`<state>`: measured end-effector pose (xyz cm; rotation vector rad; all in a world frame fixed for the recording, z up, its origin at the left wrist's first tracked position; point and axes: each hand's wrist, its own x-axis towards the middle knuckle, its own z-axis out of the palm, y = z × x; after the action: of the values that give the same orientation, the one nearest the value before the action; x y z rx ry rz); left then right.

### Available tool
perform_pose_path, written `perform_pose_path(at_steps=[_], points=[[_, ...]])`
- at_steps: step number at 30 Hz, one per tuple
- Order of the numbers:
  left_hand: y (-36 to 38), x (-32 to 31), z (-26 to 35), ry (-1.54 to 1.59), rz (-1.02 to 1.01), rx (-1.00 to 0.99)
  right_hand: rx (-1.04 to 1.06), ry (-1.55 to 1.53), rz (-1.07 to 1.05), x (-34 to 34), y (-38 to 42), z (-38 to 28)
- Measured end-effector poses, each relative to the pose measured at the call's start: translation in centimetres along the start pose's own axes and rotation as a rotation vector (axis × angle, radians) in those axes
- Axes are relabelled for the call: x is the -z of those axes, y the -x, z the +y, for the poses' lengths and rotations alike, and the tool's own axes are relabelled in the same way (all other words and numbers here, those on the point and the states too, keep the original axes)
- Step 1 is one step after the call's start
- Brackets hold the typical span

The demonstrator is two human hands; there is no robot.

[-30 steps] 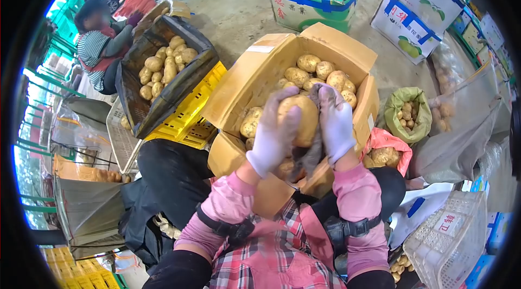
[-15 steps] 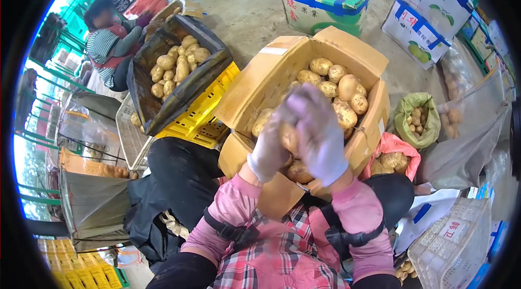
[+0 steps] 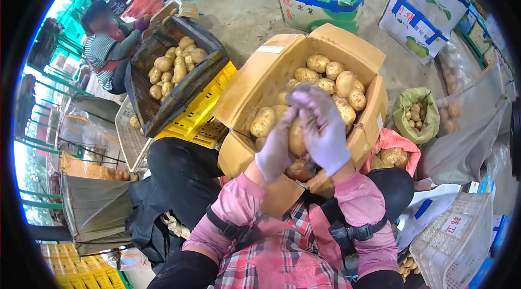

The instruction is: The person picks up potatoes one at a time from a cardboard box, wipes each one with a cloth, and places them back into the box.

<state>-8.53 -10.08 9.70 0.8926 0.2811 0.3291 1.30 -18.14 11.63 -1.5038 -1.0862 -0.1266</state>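
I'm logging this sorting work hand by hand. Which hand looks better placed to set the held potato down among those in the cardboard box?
Probably the right hand: it wraps over the potato on the box side, while the left hand only props it from beneath.

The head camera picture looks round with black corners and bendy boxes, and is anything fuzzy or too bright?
Head view: a fisheye lens leaves black corners and curves the cardboard box. Soft even daylight, no hard shadows. Left edge washes out blue-white. Both gloved hands, left hand and right hand, look slightly smeared around the potato; the other potatoes stay sharp.
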Motion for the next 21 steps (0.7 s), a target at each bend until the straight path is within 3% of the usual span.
perform_pose_path(at_steps=[1,3,4,6,8,9,10,11,16,17,18,20,21], points=[[0.7,0.7,-0.4,-0.362,-0.019,-0.280,0.050,0.061,-0.048,0.2,0.1,-0.9],[0.5,1.6,0.3,-0.299,-0.025,-0.336,0.162,0.179,-0.139,0.3,0.2,-2.6],[-0.3,2.0,1.3,0.128,-0.007,-0.105,0.239,0.124,-0.194,0.2,0.5,-2.7],[0.3,0.6,3.1,0.503,0.193,0.135,0.232,0.127,-0.233,0.3,1.1,-2.1],[0.1,3.6,3.0,0.748,-0.070,0.048,0.175,0.172,-0.228,0.9,0.9,-1.5],[0.3,3.9,3.4,0.802,-0.074,0.044,0.095,0.320,-0.166,1.1,1.1,-0.7],[0.4,4.1,3.9,0.857,-0.078,0.040,-0.001,0.271,-0.062,1.2,1.3,-0.1],[0.6,3.9,4.0,0.804,-0.015,0.019,-0.097,0.224,0.040,1.2,1.4,0.4],[0.5,1.1,4.2,0.528,0.285,-0.059,0.233,0.228,-0.066,-1.0,0.3,-2.8],[0.8,1.1,3.9,0.465,0.245,-0.032,0.272,0.292,-0.108,-1.2,0.5,-3.2],[1.1,1.2,3.5,0.403,0.205,-0.009,0.202,0.207,-0.135,-1.2,0.2,-2.5],[1.6,3.2,2.5,0.254,0.152,0.063,-0.147,0.038,-0.147,-0.1,0.1,-0.8],[2.7,1.6,3.4,0.094,0.342,0.111,-0.299,-0.077,-0.165,-0.3,-0.6,0.0]])
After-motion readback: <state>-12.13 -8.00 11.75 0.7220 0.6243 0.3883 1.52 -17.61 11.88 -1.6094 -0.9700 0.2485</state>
